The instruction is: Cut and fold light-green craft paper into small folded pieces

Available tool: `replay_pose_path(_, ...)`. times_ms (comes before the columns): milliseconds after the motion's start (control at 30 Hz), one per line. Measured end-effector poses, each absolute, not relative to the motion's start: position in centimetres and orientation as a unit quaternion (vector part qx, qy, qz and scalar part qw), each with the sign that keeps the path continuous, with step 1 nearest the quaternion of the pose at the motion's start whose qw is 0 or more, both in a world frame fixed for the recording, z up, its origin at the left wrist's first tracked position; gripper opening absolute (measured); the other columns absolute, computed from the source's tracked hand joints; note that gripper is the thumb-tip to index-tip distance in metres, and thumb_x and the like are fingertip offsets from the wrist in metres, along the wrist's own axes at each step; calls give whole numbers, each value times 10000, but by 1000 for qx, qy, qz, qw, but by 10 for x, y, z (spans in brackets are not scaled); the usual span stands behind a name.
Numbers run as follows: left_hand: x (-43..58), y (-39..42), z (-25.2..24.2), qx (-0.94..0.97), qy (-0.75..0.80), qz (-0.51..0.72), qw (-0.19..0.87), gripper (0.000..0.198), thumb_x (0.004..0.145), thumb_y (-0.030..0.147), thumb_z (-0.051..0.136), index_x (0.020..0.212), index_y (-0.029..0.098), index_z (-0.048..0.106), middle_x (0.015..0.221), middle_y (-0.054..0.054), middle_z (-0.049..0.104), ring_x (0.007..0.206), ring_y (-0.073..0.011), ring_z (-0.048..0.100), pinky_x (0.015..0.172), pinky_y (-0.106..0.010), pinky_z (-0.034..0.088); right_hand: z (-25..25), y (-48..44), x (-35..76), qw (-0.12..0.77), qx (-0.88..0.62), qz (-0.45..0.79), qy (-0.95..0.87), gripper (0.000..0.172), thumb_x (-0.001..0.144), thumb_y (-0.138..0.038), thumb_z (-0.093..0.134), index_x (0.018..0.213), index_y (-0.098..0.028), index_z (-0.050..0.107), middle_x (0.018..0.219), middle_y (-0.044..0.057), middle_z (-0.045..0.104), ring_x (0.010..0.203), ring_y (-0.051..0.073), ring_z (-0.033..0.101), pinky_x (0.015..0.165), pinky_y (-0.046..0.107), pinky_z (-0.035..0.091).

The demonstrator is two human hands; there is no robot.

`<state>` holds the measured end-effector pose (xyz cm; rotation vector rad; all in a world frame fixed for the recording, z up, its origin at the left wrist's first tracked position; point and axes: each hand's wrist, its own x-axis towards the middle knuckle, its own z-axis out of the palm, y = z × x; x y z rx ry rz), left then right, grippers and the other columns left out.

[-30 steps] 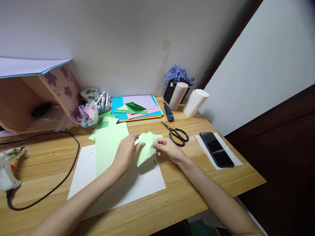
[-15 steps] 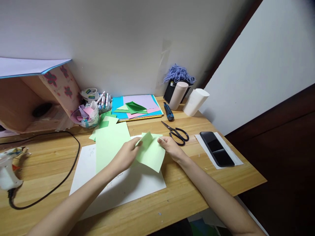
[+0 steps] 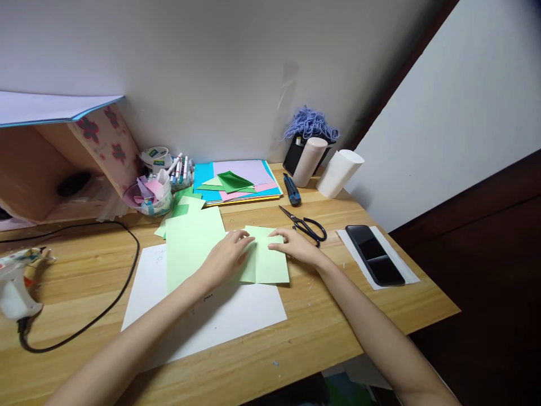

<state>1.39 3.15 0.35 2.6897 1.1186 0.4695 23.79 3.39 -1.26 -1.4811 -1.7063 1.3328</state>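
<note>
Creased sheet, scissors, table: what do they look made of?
Creased sheet: paper or thin card, matte, with a clean fold line.
Scissors: thin, pointed blades, likely metal; black handles, perhaps plastic-coated, finish unclear.
Table: wood or wood-look laminate, smooth; grain shows.

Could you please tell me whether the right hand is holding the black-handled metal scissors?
No, the black-handled metal scissors lie on the wooden tabletop, while the right hand is at the creased, pale green paper sheet.
</note>
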Motion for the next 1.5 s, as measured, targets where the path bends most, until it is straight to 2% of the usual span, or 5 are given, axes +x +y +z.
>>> replay_pose_path(733,20,33,-23,928,362,90,19,423,893,231,277,1292,142,386,1129,-127,499,1026,-245,440,840,-381,413,-11,26,238,259,-609,502,-556,199,792,-268,517,948,-153,563,397,-66,483,327,77,462,339,159,335)
replay_pose_path(933,18,34,-20,918,373,123,47,402,881,215,301,1263,172,418,1114,-117,502,1021,-238,453,830,-381,418,-6,23,239,292,-562,589,-502,466,705,-224,660,1112,-154,445,639,0,643,545,135,617,474,218,482)
replay_pose_path(1100,16,35,-10,889,426,154,64,379,890,243,284,1226,175,447,1150,-106,512,1001,-229,490,831,-393,413,-17,33,233,387,-566,532,-496,412,722,-190,624,1083,-182,425,822,51,679,737,179,656,615,293,523)
replay_pose_path(1267,14,33,-17,904,401,116,90,513,884,292,301,1365,123,245,1398,-120,331,1271,-219,315,1052,-399,250,-24,39,226,406,-578,491,-509,377,761,-258,577,1099,-183,428,766,46,673,694,180,649,580,289,501)
replay_pose_path(1500,13,32,-29,912,394,80,85,541,909,329,214,1403,121,135,1471,-101,145,1349,-187,130,1098,-385,159,-27,38,230,361,-625,415,-554,423,761,-262,566,1150,-162,434,697,38,665,675,180,639,597,283,480)
